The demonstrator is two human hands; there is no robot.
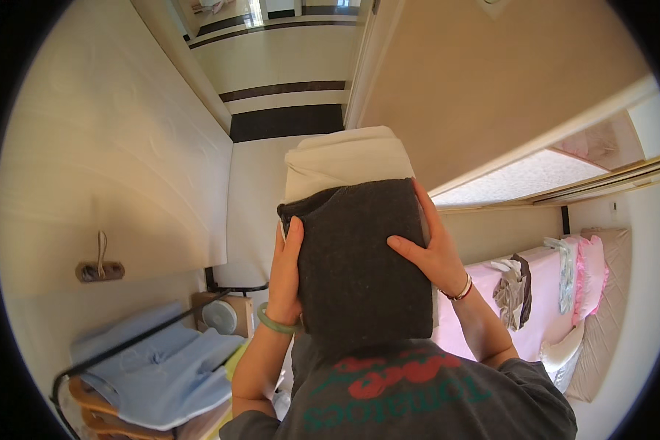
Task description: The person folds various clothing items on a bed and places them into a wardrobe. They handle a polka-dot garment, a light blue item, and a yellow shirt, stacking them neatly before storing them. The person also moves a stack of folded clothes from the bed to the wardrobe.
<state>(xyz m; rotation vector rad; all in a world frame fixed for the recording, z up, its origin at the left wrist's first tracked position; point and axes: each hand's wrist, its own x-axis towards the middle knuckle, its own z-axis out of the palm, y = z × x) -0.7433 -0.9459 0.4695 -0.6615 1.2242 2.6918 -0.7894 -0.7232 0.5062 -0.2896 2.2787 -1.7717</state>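
Between my two hands is a stack of folded clothes, held up against my chest. On top lies a dark grey folded garment [363, 257], and a cream folded one [348, 158] sticks out beyond its far edge. My left hand [287, 268] grips the stack's left side, with the thumb on the dark cloth and the fingers out of sight beneath. On the right side, my right hand [429, 246] clasps it too, its thumb lying across the dark garment. What lies under the stack is hidden.
An open door [117, 147] with a handle stands at the left, and a doorway leads to a tiled floor [279, 59] ahead. Light blue cloth [161, 367] hangs by a black rail [147, 334] at lower left. At right, a pink-covered bed [484, 282] holds some clothes [513, 290] and pillows.
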